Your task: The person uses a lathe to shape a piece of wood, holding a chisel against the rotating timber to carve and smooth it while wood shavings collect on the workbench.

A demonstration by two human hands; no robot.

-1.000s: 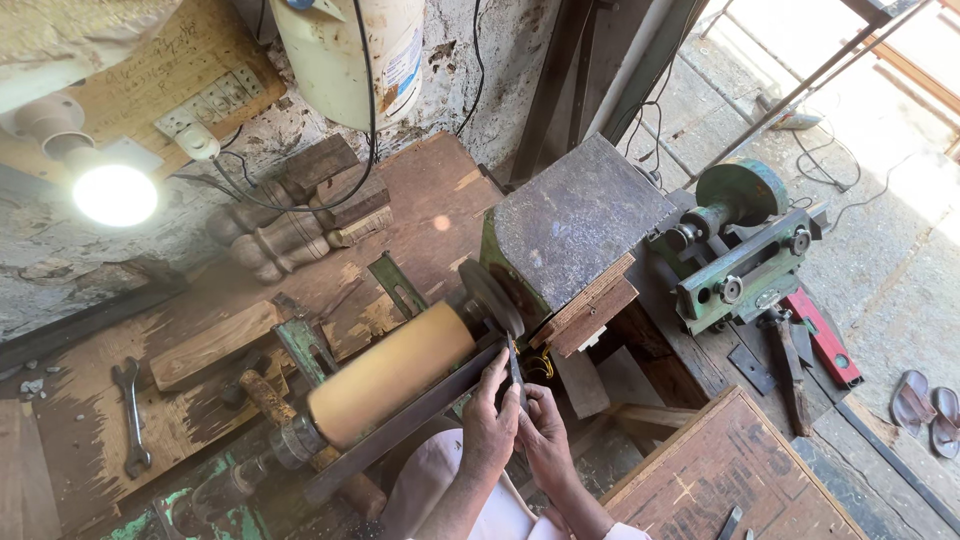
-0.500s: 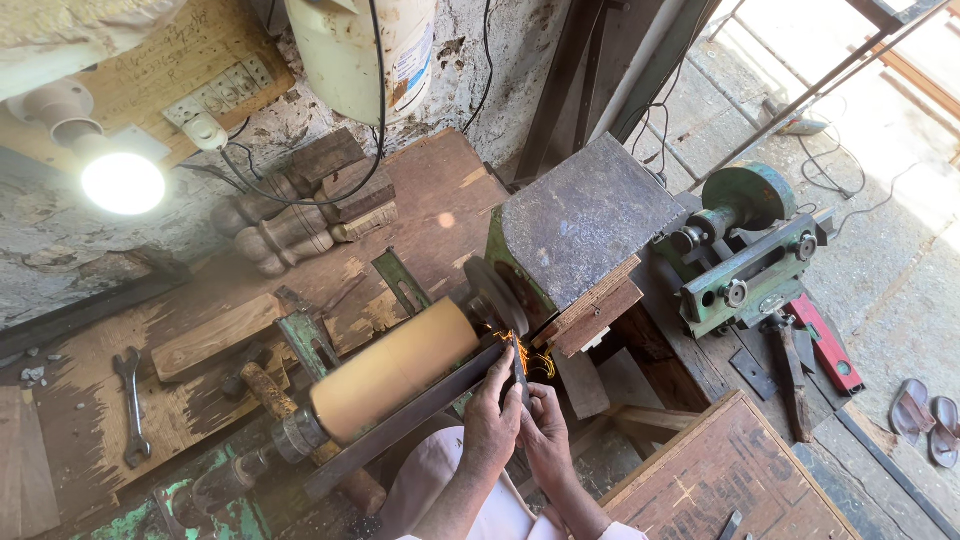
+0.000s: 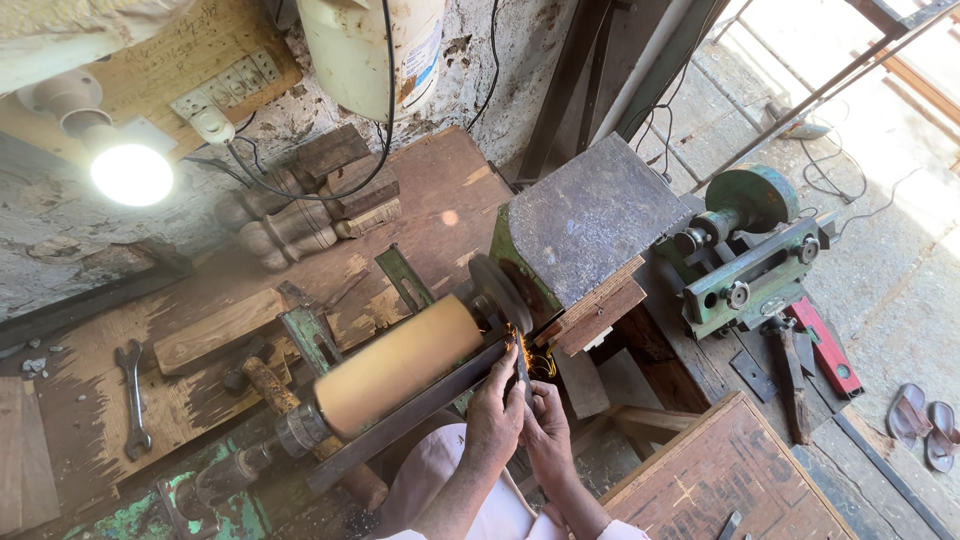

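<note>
Both hands sit together at the front edge of the worktop (image 3: 420,210), closed around a thin metal tool (image 3: 522,365). The left hand (image 3: 495,415) is beside the right hand (image 3: 550,435). The tool's long axis points up and away from the hands to the grinding wheel (image 3: 500,292), where sparks (image 3: 515,340) show at its tip. A wooden roller (image 3: 400,362) lies just left, slanting along the lathe; a wrench (image 3: 132,395) lies near the left edge.
</note>
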